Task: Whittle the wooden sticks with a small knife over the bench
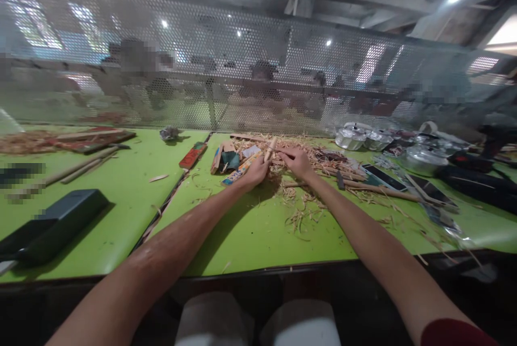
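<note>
Far on the bench the left hand has its grip clamped on a stick, the right hand has a grip I cannot tell, and the many shavings around suggest much carving done, not finished.

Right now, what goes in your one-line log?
left hand: grips wooden stick | right hand: at wooden stick | shavings: on green table

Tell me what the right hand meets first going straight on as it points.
Probably the wooden stick in the left hand: the right hand points left at it, maybe already touching.
</note>
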Motion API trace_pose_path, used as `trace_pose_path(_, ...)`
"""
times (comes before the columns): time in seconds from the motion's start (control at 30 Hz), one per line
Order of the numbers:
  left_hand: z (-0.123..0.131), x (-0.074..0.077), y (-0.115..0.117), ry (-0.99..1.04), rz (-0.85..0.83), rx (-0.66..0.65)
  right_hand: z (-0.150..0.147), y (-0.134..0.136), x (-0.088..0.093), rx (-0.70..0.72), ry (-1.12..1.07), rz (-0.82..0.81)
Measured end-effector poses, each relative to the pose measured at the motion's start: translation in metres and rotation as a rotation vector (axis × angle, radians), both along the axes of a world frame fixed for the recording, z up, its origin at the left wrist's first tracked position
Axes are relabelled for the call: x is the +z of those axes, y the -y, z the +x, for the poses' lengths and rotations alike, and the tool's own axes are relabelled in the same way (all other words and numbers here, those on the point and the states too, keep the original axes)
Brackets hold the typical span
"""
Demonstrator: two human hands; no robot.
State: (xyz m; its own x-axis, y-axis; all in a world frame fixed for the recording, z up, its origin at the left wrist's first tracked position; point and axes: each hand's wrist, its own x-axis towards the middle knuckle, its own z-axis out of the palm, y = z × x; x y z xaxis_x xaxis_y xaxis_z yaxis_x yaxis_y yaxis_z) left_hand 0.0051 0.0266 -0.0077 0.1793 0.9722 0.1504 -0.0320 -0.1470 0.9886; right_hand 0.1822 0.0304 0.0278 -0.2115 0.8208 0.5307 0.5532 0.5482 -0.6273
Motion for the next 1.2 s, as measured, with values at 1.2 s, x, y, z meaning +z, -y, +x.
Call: trace_pose_path(1.2, 0.003, 0.003, 0.01, 0.113, -0.182, -0.16, 0.004, -0.007, -0.01, -0.025, 0.394, 0.112)
